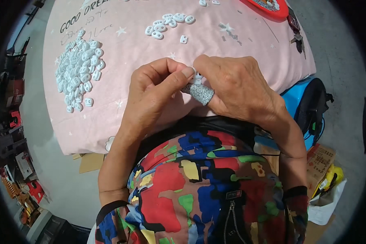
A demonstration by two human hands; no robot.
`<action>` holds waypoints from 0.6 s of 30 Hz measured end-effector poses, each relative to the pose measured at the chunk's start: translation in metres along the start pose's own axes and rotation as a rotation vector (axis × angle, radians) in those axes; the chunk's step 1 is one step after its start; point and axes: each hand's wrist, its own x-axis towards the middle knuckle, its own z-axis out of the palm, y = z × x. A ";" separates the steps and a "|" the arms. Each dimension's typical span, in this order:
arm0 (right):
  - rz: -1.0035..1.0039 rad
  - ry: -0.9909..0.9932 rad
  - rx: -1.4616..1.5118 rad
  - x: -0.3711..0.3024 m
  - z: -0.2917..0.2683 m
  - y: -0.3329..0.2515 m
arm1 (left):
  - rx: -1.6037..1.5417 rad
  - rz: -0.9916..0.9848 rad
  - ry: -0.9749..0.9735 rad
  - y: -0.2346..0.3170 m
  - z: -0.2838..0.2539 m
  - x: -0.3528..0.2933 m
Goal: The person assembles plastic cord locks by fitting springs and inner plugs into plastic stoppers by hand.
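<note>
Close together over the near part of the cloth, my two hands pinch one small white plastic piece with holes (197, 77). My left hand (152, 87) has its thumb and forefinger closed on the piece's left side. From the right, my right hand (238, 83) grips it, the fingers curled and partly hiding it. A grey speckled fabric sleeve (201, 94) covers what looks like my right thumb, just below the piece. Similar white pieces lie in a big pile (78, 67) at the left and a smaller group (162, 25) beyond my hands. A single white piece (184, 39) lies nearer.
A pink printed cloth (122, 44) covers the table. Small grey bits (230, 35) are scattered on it, far right of centre. A red tray (272, 14) holding small grey parts stands at the far right edge, with keys (299, 42) beside it. Below right is a blue bag (295, 99).
</note>
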 end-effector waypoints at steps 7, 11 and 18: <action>-0.010 -0.035 0.007 0.001 -0.003 0.001 | -0.010 0.023 -0.010 0.000 0.002 0.000; 0.002 -0.086 0.006 0.001 -0.005 -0.001 | 0.031 0.029 -0.043 0.000 0.001 0.000; 0.012 -0.128 0.007 0.001 -0.008 0.001 | 0.032 0.041 -0.049 -0.002 -0.001 0.000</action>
